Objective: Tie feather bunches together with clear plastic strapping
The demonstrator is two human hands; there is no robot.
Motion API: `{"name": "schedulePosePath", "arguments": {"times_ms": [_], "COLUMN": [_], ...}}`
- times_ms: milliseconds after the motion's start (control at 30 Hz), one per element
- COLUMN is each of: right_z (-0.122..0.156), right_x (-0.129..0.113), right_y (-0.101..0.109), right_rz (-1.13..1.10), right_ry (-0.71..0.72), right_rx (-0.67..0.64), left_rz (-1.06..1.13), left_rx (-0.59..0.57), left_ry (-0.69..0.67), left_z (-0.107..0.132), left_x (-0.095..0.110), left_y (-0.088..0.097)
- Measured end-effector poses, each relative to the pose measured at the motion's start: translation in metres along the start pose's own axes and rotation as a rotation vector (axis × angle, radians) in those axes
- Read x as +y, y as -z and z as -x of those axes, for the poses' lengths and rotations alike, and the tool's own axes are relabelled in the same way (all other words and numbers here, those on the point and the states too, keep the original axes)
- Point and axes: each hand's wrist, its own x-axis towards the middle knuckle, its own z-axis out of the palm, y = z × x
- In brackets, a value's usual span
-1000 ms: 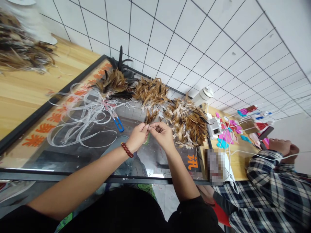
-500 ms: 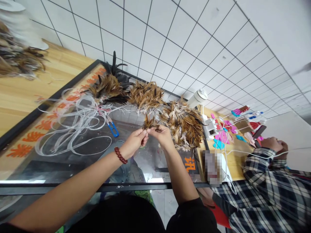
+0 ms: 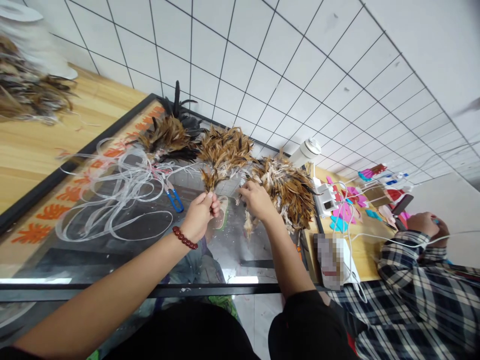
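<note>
My left hand is closed around the stems of a small bunch of brown feathers, held upright above the glass tabletop. My right hand reaches into the right-hand heap of brown and white feathers, its fingers curled at the heap's edge; a loose feather hangs just below the hand. Two more feather heaps lie behind, along the wall. A red bead bracelet sits on my left wrist.
Tangled white plastic strips and blue thread snips lie left of my hands. Another feather pile rests on the wooden bench at far left. A person in a plaid shirt sits at right, beside coloured paper pieces, cables and a white charger.
My hands have separated. The left one kept the small feather bunch and drew it left, while the right one moved right into the feather heap.
</note>
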Motion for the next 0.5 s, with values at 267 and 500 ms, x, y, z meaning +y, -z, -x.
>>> {"name": "schedulePosePath", "arguments": {"times_ms": [267,500], "right_z": [0.009,0.014], "right_x": [-0.010,-0.032], "right_y": [0.015,0.031], "right_rz": [0.041,0.162], "right_ry": [0.140,0.205], "right_rx": [0.137,0.181], "left_rz": [-0.104,-0.219], "left_rx": [0.041,-0.155], "left_ry": [-0.047,0.064], "left_z": [0.001,-0.002], "left_x": [0.000,-0.005], "left_y": [-0.001,0.006]}}
